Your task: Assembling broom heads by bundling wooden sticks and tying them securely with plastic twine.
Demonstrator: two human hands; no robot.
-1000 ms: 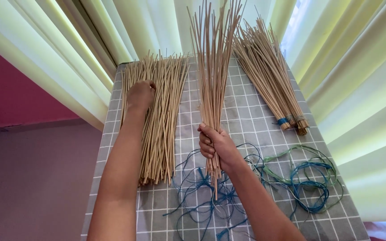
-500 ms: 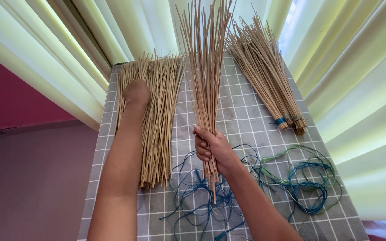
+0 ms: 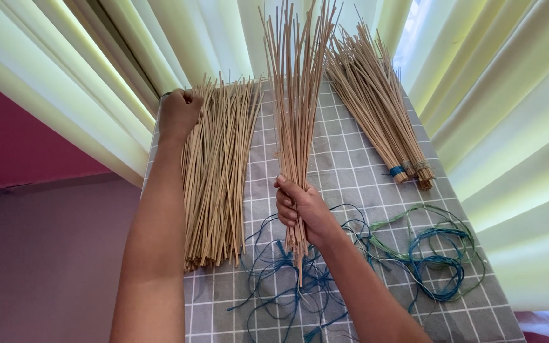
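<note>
My right hand (image 3: 301, 207) grips a bunch of thin tan sticks (image 3: 295, 95) near its lower end and holds it upright, fanning out at the top. My left hand (image 3: 179, 113) reaches far forward, fingers curled on the top left edge of a loose pile of the same sticks (image 3: 217, 171) lying on the grey checked tablecloth (image 3: 344, 159). Under and around my right hand lies a tangle of blue string (image 3: 281, 279).
Two tied stick bundles (image 3: 376, 114) lie at the back right, bound with blue and tan bands. Loops of green and blue string (image 3: 440, 254) rest at the right. Pale yellow curtains (image 3: 509, 95) hang close around the table; a pink wall (image 3: 7, 140) is left.
My left hand has slid farther up along the loose pile toward its far end. The bunch in my right hand stays upright with little shift.
</note>
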